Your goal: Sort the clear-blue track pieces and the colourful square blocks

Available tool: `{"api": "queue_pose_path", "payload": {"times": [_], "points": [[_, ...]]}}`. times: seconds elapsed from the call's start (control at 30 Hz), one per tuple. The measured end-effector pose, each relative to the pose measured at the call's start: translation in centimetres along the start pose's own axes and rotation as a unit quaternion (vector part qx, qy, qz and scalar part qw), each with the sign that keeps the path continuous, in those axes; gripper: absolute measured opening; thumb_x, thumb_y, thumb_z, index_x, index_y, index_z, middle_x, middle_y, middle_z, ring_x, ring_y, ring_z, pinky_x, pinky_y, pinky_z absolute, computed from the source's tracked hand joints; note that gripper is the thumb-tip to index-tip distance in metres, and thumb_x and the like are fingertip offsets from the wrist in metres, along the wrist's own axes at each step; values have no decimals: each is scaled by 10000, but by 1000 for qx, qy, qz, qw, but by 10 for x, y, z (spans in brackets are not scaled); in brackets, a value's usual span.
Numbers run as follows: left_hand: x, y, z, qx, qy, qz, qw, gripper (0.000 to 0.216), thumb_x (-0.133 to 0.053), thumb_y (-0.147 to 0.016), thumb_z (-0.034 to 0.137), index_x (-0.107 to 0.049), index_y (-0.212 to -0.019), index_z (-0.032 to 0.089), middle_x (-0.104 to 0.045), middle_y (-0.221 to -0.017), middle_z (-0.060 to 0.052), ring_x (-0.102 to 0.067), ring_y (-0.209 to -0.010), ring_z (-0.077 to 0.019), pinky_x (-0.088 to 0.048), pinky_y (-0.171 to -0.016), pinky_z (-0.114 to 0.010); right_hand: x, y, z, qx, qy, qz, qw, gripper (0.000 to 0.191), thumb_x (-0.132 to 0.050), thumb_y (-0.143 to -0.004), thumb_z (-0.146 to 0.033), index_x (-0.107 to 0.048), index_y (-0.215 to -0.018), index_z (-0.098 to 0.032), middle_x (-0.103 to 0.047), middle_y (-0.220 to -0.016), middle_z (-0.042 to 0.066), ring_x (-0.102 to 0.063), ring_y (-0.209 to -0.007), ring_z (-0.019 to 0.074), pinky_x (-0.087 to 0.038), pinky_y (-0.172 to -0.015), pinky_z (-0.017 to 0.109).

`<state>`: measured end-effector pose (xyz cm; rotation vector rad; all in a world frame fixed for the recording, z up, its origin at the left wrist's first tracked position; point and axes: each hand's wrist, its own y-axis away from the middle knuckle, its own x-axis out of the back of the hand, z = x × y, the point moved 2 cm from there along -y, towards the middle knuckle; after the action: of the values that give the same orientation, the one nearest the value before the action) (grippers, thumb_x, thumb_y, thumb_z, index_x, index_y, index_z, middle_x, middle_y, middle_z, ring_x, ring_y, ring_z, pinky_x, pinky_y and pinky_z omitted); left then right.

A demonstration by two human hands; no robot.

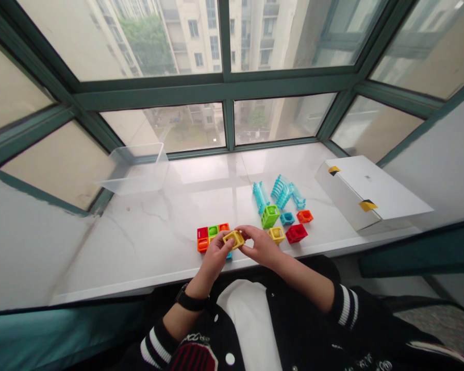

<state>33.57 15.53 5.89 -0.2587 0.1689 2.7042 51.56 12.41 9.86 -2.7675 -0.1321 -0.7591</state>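
Note:
A yellow hollow toy block (234, 239) is gripped between my left hand (215, 253) and my right hand (262, 246), just above the sill's front edge. Under and beside my left hand sits a group of joined blocks (203, 244) in red, orange and green; my hand hides part of it. To the right of my right hand stand another yellow block (276, 235), a red block (297, 233), a green block (270, 216), a small blue block (287, 219) and an orange block (304, 216).
Translucent blue track pieces (281, 191) lie behind the loose blocks. A clear plastic bin (139, 170) stands at the back left of the white marbled sill (147, 232). On the right is a white box (371, 190) with yellow-and-black tabs. Green-framed windows enclose the sill.

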Motion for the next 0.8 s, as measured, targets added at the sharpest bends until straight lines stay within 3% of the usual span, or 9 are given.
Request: {"api": "queue_pose_path", "payload": {"times": [0.13, 0.27, 0.5, 0.67, 0.8], "points": [[1, 0, -4, -17, 38, -6, 999, 437, -721, -927, 507, -673, -1238, 204, -723, -1203, -89, -686, -1112, -250, -531, -988, -371, 2, 1, 2, -6, 7, 14, 1000, 427, -748, -832, -181, -657, -1243, -249, -768, -1088, 36, -733, -943, 204, -580, -889, 355], [-2, 1, -7, -57, 57, -46, 996, 627, -833, -855, 404, -552, -1396, 259, -663, -1377, -104, -647, -1271, -270, -512, -1087, -413, 4, 1, 7, -52, -42, 39, 997, 380, -738, -870, -233, -662, -1242, -234, -789, -1021, 29, -761, -927, 205, -601, -872, 346], [-3, -2, -12, -60, 26, -14, 998, 569, -852, -850, 360, -561, -1325, 244, -719, -1242, -98, -710, -1149, -238, -554, -1055, -433, 7, 3, 10, -86, -50, 36, 994, 312, -720, -919, -299, -683, -1219, -225, -794, -986, 33, -766, -905, 209, -615, -884, 368], [-6, 0, -5, -88, -29, 11, 996, 574, -856, -845, 375, -599, -1338, 237, -737, -1175, -86, -730, -1046, -223, -597, -965, -404, 11, 7, 8, -54, -40, 23, 997, 389, -682, -952, -341, -639, -1323, -231, -706, -1236, 106, -718, -1039, 231, -633, -882, 393], [-10, 3, 1, -92, -77, -19, 993, 572, -828, -874, 391, -615, -1379, 228, -729, -1270, -116, -727, -1093, -251, -592, -994, -431, 21, 11, 6, -34, -58, 7, 998, 507, -717, -927, -359, -593, -1406, -247, -657, -1320, 117, -699, -1113, 236, -646, -895, 388]]}}
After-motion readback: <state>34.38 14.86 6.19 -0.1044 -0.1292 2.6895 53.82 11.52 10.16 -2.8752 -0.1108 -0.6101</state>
